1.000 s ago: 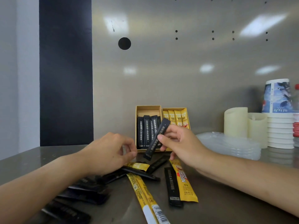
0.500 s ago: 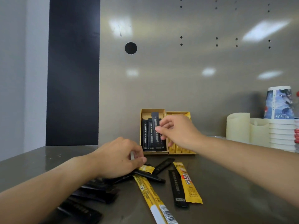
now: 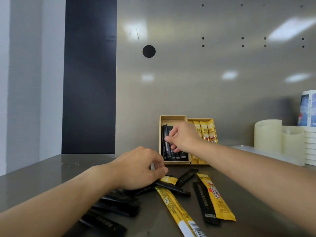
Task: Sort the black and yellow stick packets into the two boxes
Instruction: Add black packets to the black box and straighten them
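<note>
1. Right hand [image 3: 185, 137] is reached into the left box [image 3: 172, 117]. Its thumb and curled fingers are closed on a black packet [image 3: 167, 147] that stands among the other black ones packed in there.
2. That left box sits at the back of the steel table [image 3: 51, 168], up against the metal wall and touching the right box [image 3: 200, 119]. The right box holds upright yellow packets [image 3: 204, 132].
3. Left hand [image 3: 140, 168] rests knuckles-up on the loose pile nearer the person. Its fingers are curled, with the thumb tip meeting the forefinger just above a short yellow end [image 3: 169, 179]. From this angle I cannot tell whether anything is actually pinched.
4. Beneath and behind that hand lies a heap of black sticks [image 3: 118, 204], overlapping one another and trailing toward the near left.
5. Right of the heap, a long yellow stick [image 3: 176, 209] runs toward the near edge.
6. Further right, a lone black stick [image 3: 205, 202] lies alongside a yellow Nescafe packet [image 3: 216, 199], the two touching. Another angled black stick [image 3: 185, 177] points toward the boxes.
7. At the far right stand two cream cylinders [image 3: 267, 134], and beside them a stack of paper cups [image 3: 307, 108].
</note>
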